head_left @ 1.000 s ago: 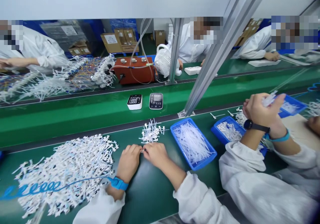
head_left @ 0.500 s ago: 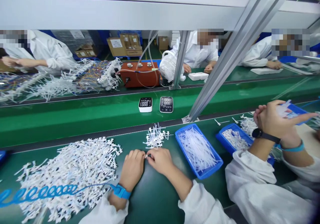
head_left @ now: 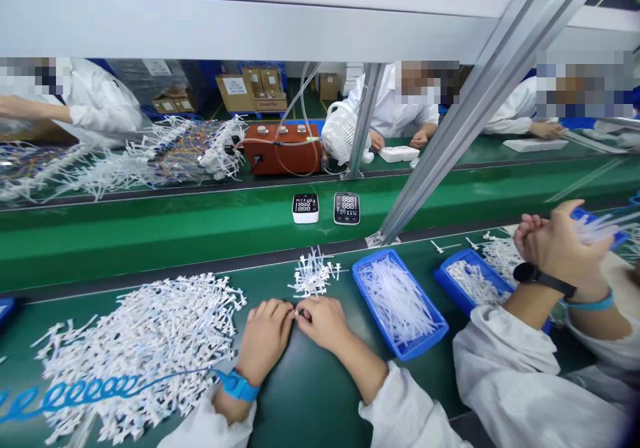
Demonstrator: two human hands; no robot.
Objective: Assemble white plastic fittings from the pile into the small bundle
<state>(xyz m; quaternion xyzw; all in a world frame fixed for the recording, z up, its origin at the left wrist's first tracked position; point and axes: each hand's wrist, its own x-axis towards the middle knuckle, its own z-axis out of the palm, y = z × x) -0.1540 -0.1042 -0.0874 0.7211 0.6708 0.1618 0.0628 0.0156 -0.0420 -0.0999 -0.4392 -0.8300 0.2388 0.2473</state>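
My left hand [head_left: 267, 335] and my right hand [head_left: 323, 321] meet over the green bench, fingertips pinched together. Between them a tiny white piece [head_left: 297, 313] shows, mostly covered by the fingers. Just beyond the fingertips lies a small pile of white fittings with short clear tubes [head_left: 315, 273]. A large heap of similar white tubed pieces [head_left: 145, 348] spreads to the left of my left hand. Right of my right hand stands a blue tray [head_left: 436, 338] filled with thin translucent tubes [head_left: 395, 295]. A blue wrist strap [head_left: 239, 385] circles my left wrist.
A coiled blue cord [head_left: 80, 391] crosses the heap. Two display devices [head_left: 305, 209] sit on the green belt [head_left: 225, 231]. A slanted metal post [head_left: 440, 135] rises at right. Beside me, a co-worker's hands [head_left: 560, 251] hold tubes above another blue tray [head_left: 453, 285].
The two display devices have shifted right along the belt. My hands stay together, with fingers slightly shifted. The neighbour's hands now show a bunch of tubes, and the far-left co-worker's arm has moved left.
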